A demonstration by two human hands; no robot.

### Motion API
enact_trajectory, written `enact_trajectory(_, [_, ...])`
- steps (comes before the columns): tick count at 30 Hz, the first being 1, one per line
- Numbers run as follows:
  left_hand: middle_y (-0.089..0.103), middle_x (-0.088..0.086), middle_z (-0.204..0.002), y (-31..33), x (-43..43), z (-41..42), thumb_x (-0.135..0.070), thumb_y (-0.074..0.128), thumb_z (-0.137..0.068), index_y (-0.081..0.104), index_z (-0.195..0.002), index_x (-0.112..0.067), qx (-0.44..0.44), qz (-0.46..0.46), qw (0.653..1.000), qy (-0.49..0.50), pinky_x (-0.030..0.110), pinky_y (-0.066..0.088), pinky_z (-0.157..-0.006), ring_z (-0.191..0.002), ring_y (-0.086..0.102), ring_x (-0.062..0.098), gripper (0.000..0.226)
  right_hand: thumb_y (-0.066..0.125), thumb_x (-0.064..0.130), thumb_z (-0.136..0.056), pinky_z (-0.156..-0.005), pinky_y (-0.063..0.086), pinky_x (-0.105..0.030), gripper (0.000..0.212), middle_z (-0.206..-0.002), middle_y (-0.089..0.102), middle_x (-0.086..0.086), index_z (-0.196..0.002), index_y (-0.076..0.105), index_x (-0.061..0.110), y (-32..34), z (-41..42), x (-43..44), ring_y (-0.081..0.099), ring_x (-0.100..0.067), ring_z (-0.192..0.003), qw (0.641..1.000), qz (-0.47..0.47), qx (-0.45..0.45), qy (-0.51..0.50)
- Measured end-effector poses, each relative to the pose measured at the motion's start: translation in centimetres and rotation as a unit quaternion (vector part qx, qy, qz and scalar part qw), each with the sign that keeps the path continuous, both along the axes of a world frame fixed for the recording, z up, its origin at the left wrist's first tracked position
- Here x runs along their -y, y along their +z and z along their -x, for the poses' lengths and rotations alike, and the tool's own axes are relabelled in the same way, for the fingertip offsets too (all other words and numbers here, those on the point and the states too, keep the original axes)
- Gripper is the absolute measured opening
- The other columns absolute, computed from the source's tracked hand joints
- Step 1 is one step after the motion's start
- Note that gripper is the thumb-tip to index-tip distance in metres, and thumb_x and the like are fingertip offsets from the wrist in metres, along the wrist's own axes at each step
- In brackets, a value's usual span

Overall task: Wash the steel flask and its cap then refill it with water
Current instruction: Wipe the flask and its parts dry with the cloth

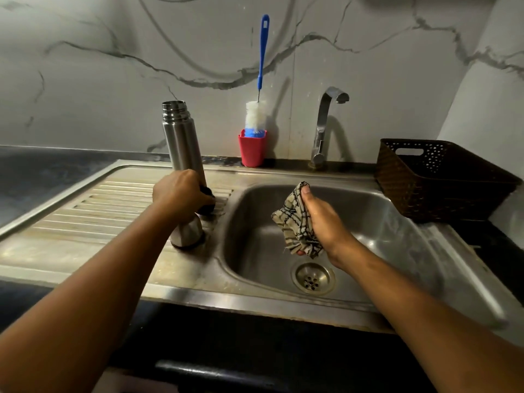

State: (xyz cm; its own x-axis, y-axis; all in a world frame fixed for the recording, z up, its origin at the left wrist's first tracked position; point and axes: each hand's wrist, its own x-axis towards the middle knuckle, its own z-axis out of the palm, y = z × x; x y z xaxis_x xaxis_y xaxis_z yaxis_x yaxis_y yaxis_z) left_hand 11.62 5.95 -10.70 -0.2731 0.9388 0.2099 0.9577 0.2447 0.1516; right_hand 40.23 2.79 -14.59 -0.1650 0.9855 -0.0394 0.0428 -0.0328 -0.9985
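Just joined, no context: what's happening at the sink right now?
A person is mid-wash at a steel sink. The left hand is on a dark stopper on the drainboard, beside the open, upright steel flask; a steel cap sits nearby. The right hand holds a bunched checked cloth over the basin. The tap shows no running water, and the bottle brush stands in its red holder.

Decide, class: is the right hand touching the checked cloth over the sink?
Touching. The head view shows the right hand clutching the checked cloth, thumb pressed on its top.
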Motion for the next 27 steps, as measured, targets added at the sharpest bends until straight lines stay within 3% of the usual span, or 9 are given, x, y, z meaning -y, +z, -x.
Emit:
enact_trajectory(4, [0.062, 0.003, -0.081, -0.6, 0.2, 0.1, -0.058, 0.080, -0.081, 0.073, -0.104, -0.017, 0.025, 0.014, 0.999, 0.015, 0.032, 0.048, -0.059, -0.073, 0.063, 0.023, 0.047, 0.038, 0.058, -0.105, -0.068, 0.062, -0.034, 0.053, -0.100, 0.080, -0.008, -0.117, 0.071, 0.019, -0.1, -0.2, -0.1, 0.077, -0.027, -0.091, 1.000, -0.004, 0.002, -0.005])
enact_trajectory(9, [0.064, 0.002, -0.094, 0.3, 1.7, 0.3, -0.077, 0.066, -0.081, 0.062, -0.121, -0.017, 0.003, 0.061, 0.998, 0.022, 0.035, 0.049, -0.065, -0.085, 0.062, 0.021, 0.072, 0.038, 0.060, -0.105, -0.080, 0.062, -0.042, 0.054, -0.103, 0.079, -0.009, -0.118, 0.071, 0.020, -0.2, -0.2, -0.5, 0.076, -0.028, -0.095, 1.000, -0.012, 0.005, -0.003])
enact_trajectory(13, [0.065, 0.009, -0.130, 0.3, 4.3, 1.1, -0.087, 0.068, -0.069, 0.050, -0.140, -0.016, -0.013, 0.139, 0.990, 0.026, 0.043, 0.056, -0.086, -0.112, 0.063, 0.029, 0.102, 0.039, 0.059, -0.105, -0.054, 0.059, -0.031, 0.054, -0.101, 0.078, -0.017, -0.115, 0.071, 0.016, -0.1, -0.3, -0.6, 0.074, -0.026, -0.077, 1.000, -0.014, -0.010, -0.004])
enact_trajectory(19, [0.055, 0.002, -0.093, 0.9, 6.3, 0.4, -0.057, 0.087, -0.073, 0.055, -0.128, -0.014, 0.082, 0.160, 0.983, 0.034, 0.045, 0.066, -0.075, -0.083, 0.068, 0.024, 0.077, 0.040, 0.059, -0.105, -0.051, 0.058, -0.029, 0.052, -0.099, 0.078, -0.015, -0.112, 0.072, 0.019, 0.0, -0.2, -0.4, 0.074, -0.023, -0.072, 1.000, -0.014, -0.020, 0.001])
enact_trajectory(23, [0.060, 0.002, -0.094, 2.7, 6.8, -1.7, -0.054, 0.085, -0.076, 0.059, -0.120, -0.017, 0.103, 0.099, 0.990, -0.018, 0.039, 0.064, -0.072, -0.080, 0.068, 0.021, 0.063, 0.039, 0.058, -0.105, -0.050, 0.058, -0.030, 0.053, -0.100, 0.078, -0.016, -0.116, 0.071, 0.016, 0.2, -0.3, -0.4, 0.074, -0.024, -0.072, 0.999, -0.016, -0.032, -0.003])
enact_trajectory(25, [0.062, 0.003, -0.105, 3.3, 6.6, -3.9, -0.052, 0.085, -0.077, 0.058, -0.119, -0.021, 0.193, 0.063, 0.976, -0.075, 0.034, 0.062, -0.067, -0.085, 0.067, 0.020, 0.059, 0.039, 0.058, -0.105, -0.055, 0.060, -0.032, 0.055, -0.101, 0.079, -0.014, -0.118, 0.071, 0.016, 0.3, -0.4, -0.5, 0.076, -0.025, -0.078, 0.999, -0.019, -0.038, -0.009])
enact_trajectory(27, [0.065, 0.003, -0.108, 3.5, 6.4, -6.5, -0.050, 0.082, -0.080, 0.057, -0.117, -0.023, 0.308, 0.043, 0.942, -0.128, 0.029, 0.061, -0.062, -0.087, 0.069, 0.018, 0.052, 0.037, 0.058, -0.105, -0.063, 0.060, -0.031, 0.054, -0.104, 0.079, -0.008, -0.123, 0.069, 0.018, 0.4, -0.4, -0.6, 0.077, -0.022, -0.087, 0.998, -0.017, -0.050, -0.025])
